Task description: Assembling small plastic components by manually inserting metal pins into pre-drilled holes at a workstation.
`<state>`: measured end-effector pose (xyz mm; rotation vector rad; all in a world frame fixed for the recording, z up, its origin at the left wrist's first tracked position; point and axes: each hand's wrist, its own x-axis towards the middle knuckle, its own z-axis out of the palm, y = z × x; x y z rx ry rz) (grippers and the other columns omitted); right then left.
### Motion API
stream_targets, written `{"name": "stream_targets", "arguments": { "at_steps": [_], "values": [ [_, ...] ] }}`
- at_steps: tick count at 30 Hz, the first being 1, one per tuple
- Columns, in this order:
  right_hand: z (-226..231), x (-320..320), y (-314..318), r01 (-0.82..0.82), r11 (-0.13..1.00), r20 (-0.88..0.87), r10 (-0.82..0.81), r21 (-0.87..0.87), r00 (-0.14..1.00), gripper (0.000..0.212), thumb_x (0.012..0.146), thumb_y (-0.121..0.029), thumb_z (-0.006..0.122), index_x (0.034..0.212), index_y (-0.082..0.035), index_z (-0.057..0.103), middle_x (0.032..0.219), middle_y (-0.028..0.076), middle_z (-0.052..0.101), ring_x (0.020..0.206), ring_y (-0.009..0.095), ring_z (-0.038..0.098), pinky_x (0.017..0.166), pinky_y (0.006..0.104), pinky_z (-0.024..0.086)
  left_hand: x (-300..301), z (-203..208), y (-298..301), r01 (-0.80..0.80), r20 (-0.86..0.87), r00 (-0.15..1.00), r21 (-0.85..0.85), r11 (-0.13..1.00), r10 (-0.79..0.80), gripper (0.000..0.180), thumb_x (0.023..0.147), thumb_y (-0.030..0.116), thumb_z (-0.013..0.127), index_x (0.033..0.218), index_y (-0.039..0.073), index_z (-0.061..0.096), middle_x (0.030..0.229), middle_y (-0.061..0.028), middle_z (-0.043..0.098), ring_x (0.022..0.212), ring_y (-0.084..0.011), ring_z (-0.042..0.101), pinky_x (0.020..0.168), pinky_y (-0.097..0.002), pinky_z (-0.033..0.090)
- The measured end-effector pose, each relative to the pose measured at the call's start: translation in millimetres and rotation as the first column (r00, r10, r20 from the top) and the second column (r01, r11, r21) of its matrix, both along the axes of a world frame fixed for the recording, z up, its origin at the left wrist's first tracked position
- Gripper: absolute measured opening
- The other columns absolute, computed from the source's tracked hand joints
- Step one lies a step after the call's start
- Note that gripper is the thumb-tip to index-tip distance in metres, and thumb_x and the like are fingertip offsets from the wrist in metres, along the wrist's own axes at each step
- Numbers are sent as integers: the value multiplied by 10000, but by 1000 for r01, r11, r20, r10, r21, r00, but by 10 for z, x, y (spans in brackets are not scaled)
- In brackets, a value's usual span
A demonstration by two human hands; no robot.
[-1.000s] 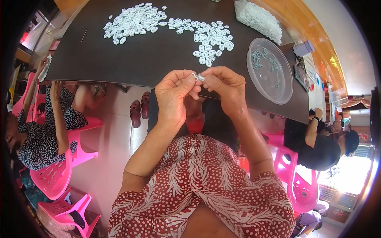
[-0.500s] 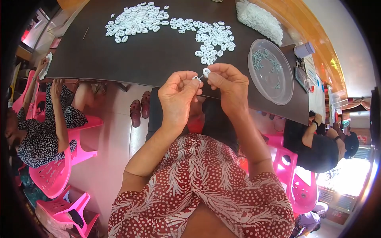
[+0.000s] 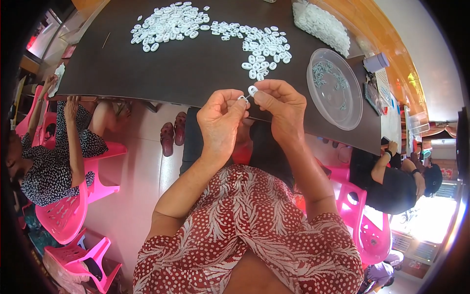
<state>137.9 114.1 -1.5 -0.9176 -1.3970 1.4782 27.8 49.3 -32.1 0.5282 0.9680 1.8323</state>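
Observation:
Both my hands meet just over the near edge of the dark table (image 3: 161,76). My left hand (image 3: 219,120) pinches a small white piece (image 3: 242,98) between thumb and forefinger. In my right hand (image 3: 283,105), finger and thumb hold a white oval plastic piece with holes (image 3: 252,90). A thin pin-like bit seems to bridge the two pieces; its details are too small to make out. Just beyond my fingers lies a trail of white oval pieces (image 3: 267,49), leading left to a larger pile (image 3: 169,24).
A round clear plastic tray (image 3: 313,105) with small grey-green parts (image 3: 320,73) stands right of my hands. Behind it lies a clear bag of white pieces (image 3: 320,27). A thin stick (image 3: 106,40) lies at the left. Other people sit on pink chairs (image 3: 63,215) at both sides.
The white oval piece in my right hand has tilted and shifted slightly left. My left hand has barely moved, still pinching its piece.

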Motion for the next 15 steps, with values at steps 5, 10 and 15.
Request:
{"name": "stream_targets", "arguments": {
  "at_steps": [5,10,15],
  "values": [
    [-1,-16,-21,-20,1000,12,20,18,1000,149,788,39,643,937,34,636,826,43,645,737,75,594,683,206,483,-3,1,-2,2,-8,1000,12,1000,-2,105,850,-22,582,955,-27,578,788,-34,616,660,-54,564,578,-172,457],
    [-49,-17,-27,-10,996,44,6,86,999,138,793,34,639,931,38,639,822,39,646,730,75,591,678,206,481,8,-12,1,-3,-19,1000,22,1000,3,101,852,-26,579,952,-31,580,789,-23,608,668,-46,554,592,-165,452],
    [-15,-36,-98,8,989,103,-24,147,994,127,797,23,638,923,25,649,822,21,641,741,64,582,677,203,475,60,-38,-7,-49,-66,997,28,998,51,110,850,-24,582,960,-31,587,785,-31,611,659,-58,563,561,-173,446]
  ]
}}
